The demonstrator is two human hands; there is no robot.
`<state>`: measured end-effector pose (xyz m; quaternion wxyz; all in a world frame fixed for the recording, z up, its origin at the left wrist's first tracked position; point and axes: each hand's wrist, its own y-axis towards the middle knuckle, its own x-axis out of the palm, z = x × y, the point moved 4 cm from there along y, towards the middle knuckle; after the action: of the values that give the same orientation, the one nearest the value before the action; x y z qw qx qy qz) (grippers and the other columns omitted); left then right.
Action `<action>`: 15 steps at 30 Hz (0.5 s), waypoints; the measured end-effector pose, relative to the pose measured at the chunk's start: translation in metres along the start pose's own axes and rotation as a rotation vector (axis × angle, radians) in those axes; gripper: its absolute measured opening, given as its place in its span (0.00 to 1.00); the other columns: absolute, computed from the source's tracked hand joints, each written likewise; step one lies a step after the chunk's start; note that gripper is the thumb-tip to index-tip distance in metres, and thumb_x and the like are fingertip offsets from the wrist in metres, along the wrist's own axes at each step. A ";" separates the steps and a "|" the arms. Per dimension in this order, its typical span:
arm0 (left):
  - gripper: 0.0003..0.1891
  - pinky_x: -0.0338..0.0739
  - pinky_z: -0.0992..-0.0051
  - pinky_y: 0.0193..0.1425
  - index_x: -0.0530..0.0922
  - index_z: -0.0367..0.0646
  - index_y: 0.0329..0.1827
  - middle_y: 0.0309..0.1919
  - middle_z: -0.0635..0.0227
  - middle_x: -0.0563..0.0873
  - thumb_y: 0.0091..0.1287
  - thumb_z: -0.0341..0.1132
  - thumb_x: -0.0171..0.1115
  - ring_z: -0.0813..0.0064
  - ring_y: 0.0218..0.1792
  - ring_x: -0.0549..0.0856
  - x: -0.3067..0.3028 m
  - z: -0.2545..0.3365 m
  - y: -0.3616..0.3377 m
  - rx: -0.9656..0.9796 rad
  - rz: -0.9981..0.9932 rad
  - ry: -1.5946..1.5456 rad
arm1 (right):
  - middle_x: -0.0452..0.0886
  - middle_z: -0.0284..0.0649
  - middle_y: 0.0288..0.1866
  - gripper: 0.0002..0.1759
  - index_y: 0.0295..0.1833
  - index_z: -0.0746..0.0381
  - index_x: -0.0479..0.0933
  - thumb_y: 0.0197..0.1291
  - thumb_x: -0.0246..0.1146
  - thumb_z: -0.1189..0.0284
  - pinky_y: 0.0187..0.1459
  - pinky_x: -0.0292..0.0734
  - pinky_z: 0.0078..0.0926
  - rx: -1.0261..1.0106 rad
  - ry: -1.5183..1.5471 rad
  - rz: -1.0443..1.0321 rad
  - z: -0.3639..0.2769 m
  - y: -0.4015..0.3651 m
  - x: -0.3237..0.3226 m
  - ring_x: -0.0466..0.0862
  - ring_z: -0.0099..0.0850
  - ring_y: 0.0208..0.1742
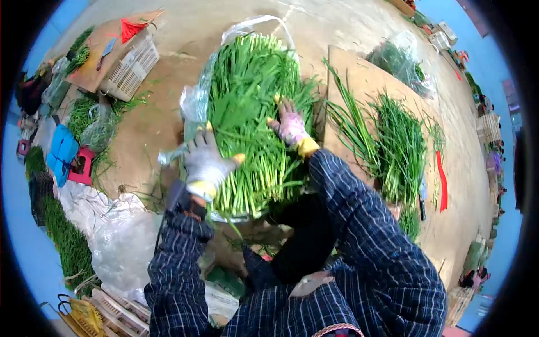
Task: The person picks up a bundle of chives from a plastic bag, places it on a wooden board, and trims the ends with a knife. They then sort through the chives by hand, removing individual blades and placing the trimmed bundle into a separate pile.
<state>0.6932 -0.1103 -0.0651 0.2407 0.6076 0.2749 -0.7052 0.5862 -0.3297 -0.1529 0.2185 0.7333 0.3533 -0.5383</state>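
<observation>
A big heap of long green stalks with pale ends (252,95) lies in a clear plastic bag (195,104) in front of me. My left hand (209,163), in a grey glove with yellow fingertips, rests spread on the left side of the heap near the bag's edge. On the heap's right side lies my right hand (291,124), in a pink and white patterned glove, its fingers apart. Neither hand is closed round any stalks. More green stalks (398,149) lie on a board (348,70) to the right.
A red strip (442,182) lies at the board's right. At the upper left are a white plastic crate (132,67) and a red cloth (132,28). A pink stool (82,167) and white plastic sheeting (120,236) are at the left. A filled bag (401,62) sits upper right.
</observation>
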 end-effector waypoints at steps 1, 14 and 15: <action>0.54 0.61 0.55 0.65 0.58 0.35 0.67 0.66 0.48 0.61 0.44 0.65 0.65 0.50 0.64 0.64 0.000 -0.002 0.004 0.013 0.007 -0.039 | 0.48 0.42 0.75 0.46 0.74 0.52 0.47 0.56 0.52 0.41 0.69 0.41 0.57 -0.033 0.059 0.044 0.006 -0.001 -0.002 0.49 0.47 0.74; 0.54 0.56 0.67 0.71 0.45 0.36 0.72 0.70 0.47 0.55 0.51 0.57 0.67 0.53 0.69 0.60 0.023 -0.104 0.039 -0.060 -0.101 -0.290 | 0.68 0.49 0.64 0.38 0.69 0.58 0.58 0.57 0.64 0.60 0.61 0.68 0.33 -0.139 0.539 0.044 -0.023 -0.056 -0.146 0.71 0.40 0.62; 0.54 0.57 0.66 0.71 0.45 0.36 0.72 0.70 0.47 0.56 0.51 0.57 0.67 0.53 0.69 0.60 0.026 -0.109 0.043 -0.047 -0.116 -0.309 | 0.70 0.48 0.62 0.37 0.69 0.59 0.58 0.57 0.65 0.62 0.58 0.70 0.30 -0.142 0.675 0.051 -0.011 -0.072 -0.159 0.74 0.37 0.59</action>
<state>0.7974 -0.0681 -0.1073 0.2531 0.4692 0.2859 -0.7963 0.5116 -0.3199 0.0046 0.1534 0.8614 0.4240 -0.2339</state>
